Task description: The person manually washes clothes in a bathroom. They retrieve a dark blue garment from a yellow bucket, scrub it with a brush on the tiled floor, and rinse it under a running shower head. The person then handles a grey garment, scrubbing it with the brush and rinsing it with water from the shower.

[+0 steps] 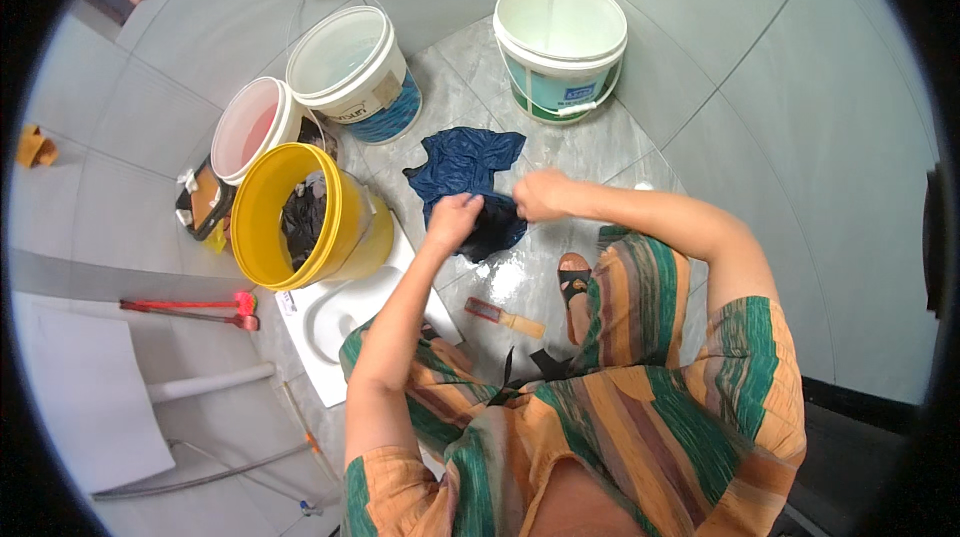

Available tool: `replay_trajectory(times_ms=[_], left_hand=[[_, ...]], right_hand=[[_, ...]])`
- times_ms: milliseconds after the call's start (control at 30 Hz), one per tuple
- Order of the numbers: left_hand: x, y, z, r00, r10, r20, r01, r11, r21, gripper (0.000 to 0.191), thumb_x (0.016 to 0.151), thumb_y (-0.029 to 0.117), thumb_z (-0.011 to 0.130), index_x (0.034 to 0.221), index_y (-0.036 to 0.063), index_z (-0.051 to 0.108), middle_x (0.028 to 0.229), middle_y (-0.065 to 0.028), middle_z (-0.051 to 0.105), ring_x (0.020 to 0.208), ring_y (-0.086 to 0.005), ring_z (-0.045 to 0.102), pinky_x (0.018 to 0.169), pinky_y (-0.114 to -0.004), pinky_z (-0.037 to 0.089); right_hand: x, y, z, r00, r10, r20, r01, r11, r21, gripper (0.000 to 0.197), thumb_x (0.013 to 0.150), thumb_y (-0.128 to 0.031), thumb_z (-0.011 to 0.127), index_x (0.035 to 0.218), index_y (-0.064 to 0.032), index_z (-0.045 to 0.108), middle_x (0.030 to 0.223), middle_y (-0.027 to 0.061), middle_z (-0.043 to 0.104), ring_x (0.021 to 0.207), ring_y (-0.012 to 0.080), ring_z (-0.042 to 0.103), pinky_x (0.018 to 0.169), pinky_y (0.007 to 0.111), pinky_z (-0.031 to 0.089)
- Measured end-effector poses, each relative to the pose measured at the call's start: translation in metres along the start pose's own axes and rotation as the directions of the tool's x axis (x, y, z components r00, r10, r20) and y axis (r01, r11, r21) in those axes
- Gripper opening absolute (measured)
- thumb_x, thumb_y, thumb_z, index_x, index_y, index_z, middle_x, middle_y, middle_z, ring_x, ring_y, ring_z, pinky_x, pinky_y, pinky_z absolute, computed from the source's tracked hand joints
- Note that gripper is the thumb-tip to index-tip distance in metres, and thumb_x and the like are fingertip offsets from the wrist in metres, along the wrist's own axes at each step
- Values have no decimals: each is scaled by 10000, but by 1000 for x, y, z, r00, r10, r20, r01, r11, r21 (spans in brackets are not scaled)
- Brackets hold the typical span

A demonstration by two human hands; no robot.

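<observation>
A wet dark blue garment [469,154] lies spread on the wet tiled floor before me. My left hand [454,222] grips its near part, with the thumb on top of the cloth. At the garment's right edge, my right hand [541,195] has its fingers curled in on the fabric, pinching it; the fingertips are partly hidden. Between my hands the cloth is pulled up, and a darker, nearly black portion [491,233] shows below. A scrub brush [504,317] with a wooden handle rests on the floor nearer to me, apart from both hands.
Water runs into a white-and-green bucket [559,60] at the back. Left of it stand a white bucket with water [375,98], another with pinkish liquid [283,124], and a yellow bucket [360,229] holding dark cloth or plastic. The yellow one overlaps a white squat toilet [307,319]. Tiled walls [750,109] enclose the corner.
</observation>
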State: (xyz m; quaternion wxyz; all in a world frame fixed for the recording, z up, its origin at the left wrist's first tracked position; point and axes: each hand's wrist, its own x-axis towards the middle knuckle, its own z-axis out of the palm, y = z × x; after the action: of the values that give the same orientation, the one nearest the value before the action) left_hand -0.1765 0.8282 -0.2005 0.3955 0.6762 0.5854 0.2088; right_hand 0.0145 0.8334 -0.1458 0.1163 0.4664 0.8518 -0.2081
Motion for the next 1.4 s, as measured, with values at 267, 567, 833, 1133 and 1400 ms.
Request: replay_trajectory(times_ms=[267, 567, 833, 1133, 1400], left_hand=[[-16, 53, 36, 989, 77, 123, -93, 987, 134, 410, 805, 371, 420, 788, 3, 600, 748, -230, 570, 743, -375, 559, 664, -423, 431], [-92, 105, 0, 944, 150, 293, -24, 919, -393, 341, 867, 250, 456, 696, -46, 458, 524, -70, 391, 540, -89, 338, 482, -294, 350], [-18, -10, 1, 967, 75, -243, -119, 977, -175, 375, 737, 348, 608, 811, -16, 554, 741, -151, 555, 692, -287, 547, 658, -355, 429], [16, -26, -32, 967, -46, -250, 52, 998, 17, 185, 689, 166, 633, 703, 11, 532, 676, -55, 517, 685, -174, 483, 623, -300, 387], [-44, 40, 12, 956, 73, 284, 128, 766, -630, 225, 783, 73, 558, 589, 73, 443, 602, 82, 388, 569, -25, 328, 504, -195, 283]], right_hand=[[63, 4, 131, 963, -202, 176, 83, 850, 521, 340, 720, -108, 475, 1050, -45, 533, 1027, 164, 542, 949, 245, 520, 824, 344, 398], [81, 15, 89, 920, 255, -297, 231, 260, 938, 284, 762, -108, 457, 1030, -42, 521, 988, 118, 538, 894, 200, 512, 779, 310, 408], [120, -33, 59, 814, 226, -535, 554, -21, 833, 237, 798, -109, 441, 1013, -40, 511, 953, 78, 534, 846, 159, 505, 739, 280, 417], [112, -68, 76, 807, 182, -563, 588, -149, 795, 187, 839, -109, 423, 994, -37, 500, 914, 32, 530, 791, 114, 498, 694, 245, 427], [78, -33, 40, 566, 6, -824, 605, 677, 420, 395, 734, -105, 534, 1113, -20, 460, 1115, 96, 493, 1008, 208, 480, 865, 308, 385]])
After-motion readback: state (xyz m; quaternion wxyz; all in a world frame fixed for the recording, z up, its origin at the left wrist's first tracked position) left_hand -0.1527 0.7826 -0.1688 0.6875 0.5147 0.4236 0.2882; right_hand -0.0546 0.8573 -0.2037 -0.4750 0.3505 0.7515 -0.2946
